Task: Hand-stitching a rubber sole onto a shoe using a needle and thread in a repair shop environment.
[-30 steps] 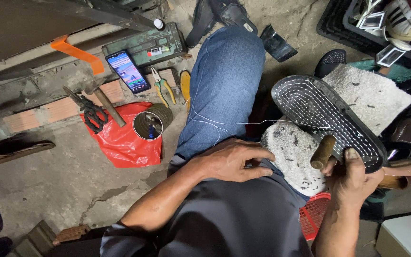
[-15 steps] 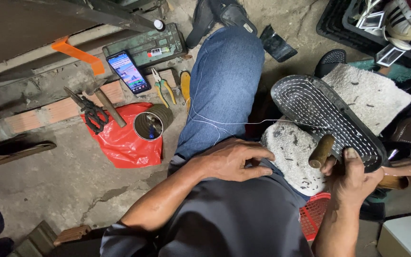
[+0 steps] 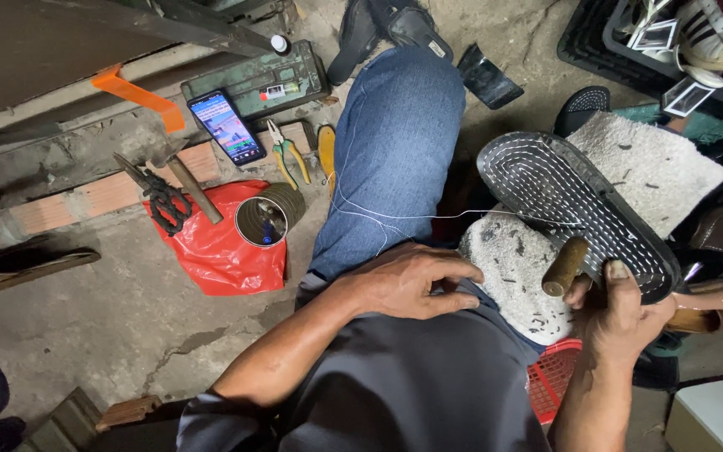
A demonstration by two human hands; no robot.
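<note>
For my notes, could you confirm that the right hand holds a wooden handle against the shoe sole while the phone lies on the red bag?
Not quite: in the head view the phone lies on the ledge beside the green box, not on the red bag. The right hand does hold the wooden handle against the sole.

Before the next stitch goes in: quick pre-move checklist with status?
1. Shoe sole steadied: ok, tread side up on the grey stone pad, right hand at its near edge.
2. Tool in hand: ok, right hand grips the wooden handle; its tip is hidden.
3. Thread free: ok, it runs from the sole across the jeans leg without visible knots.
4. Left hand holding the thread end: cannot tell, fingers curl on the lap.
5. Pliers and scissors on the floor: ok, on the person's left side.
</note>
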